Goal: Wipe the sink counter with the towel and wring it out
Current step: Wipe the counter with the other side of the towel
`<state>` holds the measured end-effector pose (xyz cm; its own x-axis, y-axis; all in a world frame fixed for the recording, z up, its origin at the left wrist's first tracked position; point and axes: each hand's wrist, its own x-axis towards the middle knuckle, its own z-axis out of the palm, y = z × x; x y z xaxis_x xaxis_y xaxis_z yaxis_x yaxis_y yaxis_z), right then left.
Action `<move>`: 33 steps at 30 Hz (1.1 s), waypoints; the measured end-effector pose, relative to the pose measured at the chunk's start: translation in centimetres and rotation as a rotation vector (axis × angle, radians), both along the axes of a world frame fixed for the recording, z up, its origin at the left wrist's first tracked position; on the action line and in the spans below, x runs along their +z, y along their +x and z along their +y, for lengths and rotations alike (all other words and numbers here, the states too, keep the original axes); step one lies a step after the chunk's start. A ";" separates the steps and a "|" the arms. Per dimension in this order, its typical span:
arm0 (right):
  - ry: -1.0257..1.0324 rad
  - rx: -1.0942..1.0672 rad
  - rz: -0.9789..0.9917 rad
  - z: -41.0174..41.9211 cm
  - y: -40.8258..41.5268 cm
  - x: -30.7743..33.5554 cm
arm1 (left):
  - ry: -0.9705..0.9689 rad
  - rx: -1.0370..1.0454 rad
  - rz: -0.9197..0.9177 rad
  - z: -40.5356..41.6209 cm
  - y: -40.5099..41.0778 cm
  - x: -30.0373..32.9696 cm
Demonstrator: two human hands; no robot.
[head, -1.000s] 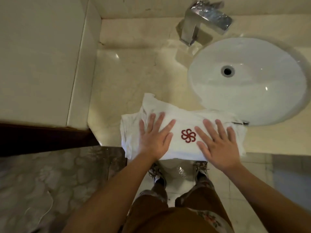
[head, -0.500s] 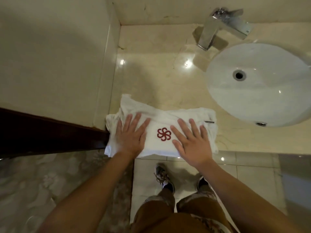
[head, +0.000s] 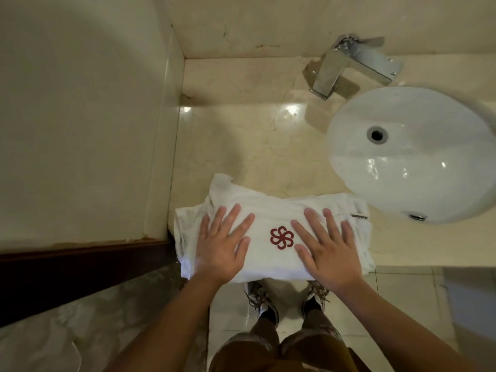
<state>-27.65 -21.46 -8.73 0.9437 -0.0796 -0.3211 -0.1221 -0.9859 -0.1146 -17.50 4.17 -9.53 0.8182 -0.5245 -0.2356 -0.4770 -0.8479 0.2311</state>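
- At the front edge of the sink counter (head: 257,146), a white towel (head: 271,260) lies folded and flat; its near edge overhangs the counter's front lip slightly; its left end sits against the corner where the counter meets the side wall (head: 80,130).
- On the towel's upper face, a red floral emblem (head: 281,237) is visible between the two hands; a small label (head: 359,216) shows at the right end, its wording too small to read.
- Left hand (head: 222,251): palm down on the towel's left half; fingers straight and spread; nothing gripped; it presses flat only.
- Right hand (head: 327,253): palm down on the towel's right half; fingers straight and slightly fanned; likewise pressing, not grasping.
- Beyond the towel to the right, a white oval basin (head: 418,167) is set into the counter; a chrome tap (head: 349,65) stands behind it; towel and basin are near but apart.
- Counter surface: glossy, pale marble with light glints; it possibly carries moisture, though glare prevents confirmation.
- Below the counter edge, tiled floor (head: 402,304), two shoes (head: 264,302) and brown trousers (head: 295,350) are seen.
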 end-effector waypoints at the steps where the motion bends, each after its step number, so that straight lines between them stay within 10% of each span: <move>1: 0.006 0.011 0.010 -0.1 0.5 0.0 | -0.013 0.006 -0.001 0.1 0.2 0.0; 12: -0.013 -0.010 -0.014 -2.3 11.6 -0.3 | -0.011 0.039 -0.096 -2.1 11.4 -1.2; 23: 0.026 0.102 -0.025 -0.6 4.1 -0.6 | 0.005 0.048 -0.089 0.9 2.3 -1.1; 33: -0.014 0.057 -0.040 -3.9 17.5 -0.5 | 0.018 0.075 -0.077 -3.0 16.1 -0.6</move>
<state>-10.19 -25.34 -9.22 0.9588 -0.0298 -0.2824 -0.0615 -0.9927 -0.1041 -1.41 1.15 -10.13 0.8711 -0.4572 -0.1793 -0.4276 -0.8857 0.1809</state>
